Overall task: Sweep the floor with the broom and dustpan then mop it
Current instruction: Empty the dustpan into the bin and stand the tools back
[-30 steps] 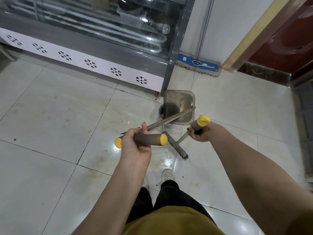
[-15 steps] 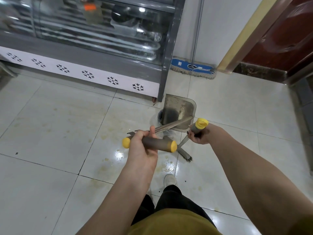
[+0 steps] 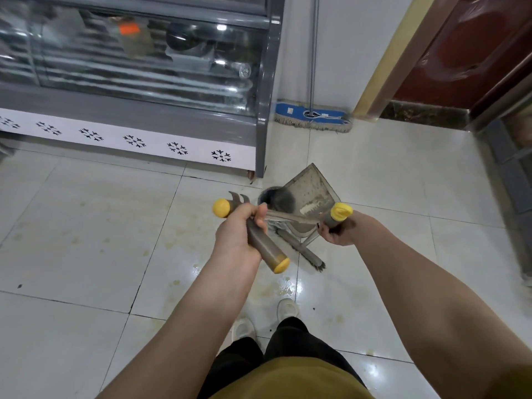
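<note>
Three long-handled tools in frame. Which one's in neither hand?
The mop: blue head on the floor, pole against the wall. The left hand grips the dustpan handle, the right hand the broom handle.

The left hand [image 3: 236,237] turns the dustpan's crossbar grip [image 3: 266,250] clockwise. A second ago the grip lies level across the middle of the frame. Now it slants, with one yellow end toward the upper left and the other toward the lower right. The dustpan [image 3: 312,194] swings with it, from a square-on face to a diamond with one corner pointing at the top of the frame. The view lifts slightly, so both shoes [image 3: 288,309] show near the bottom centre, where only one showed before.
</note>
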Available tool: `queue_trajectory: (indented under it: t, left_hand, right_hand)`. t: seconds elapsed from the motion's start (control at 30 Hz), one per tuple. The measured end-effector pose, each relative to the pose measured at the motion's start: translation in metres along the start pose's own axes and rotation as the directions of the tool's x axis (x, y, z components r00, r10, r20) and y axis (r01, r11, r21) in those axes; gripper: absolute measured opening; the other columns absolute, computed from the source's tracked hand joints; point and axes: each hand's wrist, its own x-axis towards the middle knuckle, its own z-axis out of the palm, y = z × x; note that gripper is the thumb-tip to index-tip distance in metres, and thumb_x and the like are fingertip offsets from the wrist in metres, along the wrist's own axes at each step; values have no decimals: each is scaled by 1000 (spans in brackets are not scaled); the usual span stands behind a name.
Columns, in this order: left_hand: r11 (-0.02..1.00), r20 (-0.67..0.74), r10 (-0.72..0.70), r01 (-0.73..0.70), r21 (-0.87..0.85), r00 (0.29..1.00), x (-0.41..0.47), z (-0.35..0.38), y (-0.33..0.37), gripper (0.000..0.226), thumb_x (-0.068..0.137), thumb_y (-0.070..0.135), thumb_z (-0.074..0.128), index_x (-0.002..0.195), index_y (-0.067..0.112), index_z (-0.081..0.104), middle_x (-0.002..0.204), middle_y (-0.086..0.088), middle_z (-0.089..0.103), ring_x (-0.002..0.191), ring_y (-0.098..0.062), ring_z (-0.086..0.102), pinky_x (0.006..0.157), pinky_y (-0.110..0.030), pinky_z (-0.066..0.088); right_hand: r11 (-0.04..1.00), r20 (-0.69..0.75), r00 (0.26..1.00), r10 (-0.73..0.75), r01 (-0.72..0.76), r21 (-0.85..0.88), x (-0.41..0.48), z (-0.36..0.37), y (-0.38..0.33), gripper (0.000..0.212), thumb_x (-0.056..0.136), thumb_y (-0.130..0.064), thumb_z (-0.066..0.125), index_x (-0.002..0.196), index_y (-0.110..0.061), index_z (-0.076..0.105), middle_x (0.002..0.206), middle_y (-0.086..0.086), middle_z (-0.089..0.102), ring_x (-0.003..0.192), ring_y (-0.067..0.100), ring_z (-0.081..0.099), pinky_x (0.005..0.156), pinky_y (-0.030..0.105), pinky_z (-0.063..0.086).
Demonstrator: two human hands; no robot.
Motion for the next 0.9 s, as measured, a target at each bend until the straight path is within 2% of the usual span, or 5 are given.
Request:
queue_trajectory:
  t: [0.07,0.17,0.43,0.67,0.9]
  left_hand:
    - [993,19,22,-24,114,1000,2,8,-1,15,86,-7,50,73,0,53,44,-7,60,35,-6,50,34,-10,37]
    - [971,50,40,-51,234,998,2,20,1,17,85,-8,49,72,2,51,43,-6,59,32,-6,49,34,-10,34]
    - [890,179,68,-141,434,981,3,67,14,17,86,-10,45,74,2,46,38,-7,57,30,-5,51,31,-9,33]
    - [667,348,43,-287,688,936,-18,121,40,15,86,-8,50,76,3,48,41,-7,61,37,-5,56,33,-9,38]
    - [368,506,-22,-464,806,862,-43,163,60,15,87,-10,49,77,1,47,42,-10,61,36,-8,59,32,-10,39]
  right_hand:
    - [999,0,1000,-6,6,33,-4,-3,-1,25,97,-21,40,81,-4,49,72,8,49,35,19,55,32,18,44]
    - [995,-19,999,-36,37,90,-11,-6,-1,28,97,-20,40,75,-4,48,55,10,57,43,18,55,31,16,43]
    - [993,-99,992,-76,85,88,-22,-19,-12,29,95,-17,39,71,-4,47,46,11,53,30,17,51,29,15,40]
    - [989,-106,990,-93,104,106,-43,-38,-20,33,96,-17,38,66,-4,45,42,12,50,25,17,48,28,14,39]
    - [977,-129,982,-139,157,147,-66,-54,-24,32,95,-15,35,69,-2,45,42,13,51,25,17,47,27,13,38]
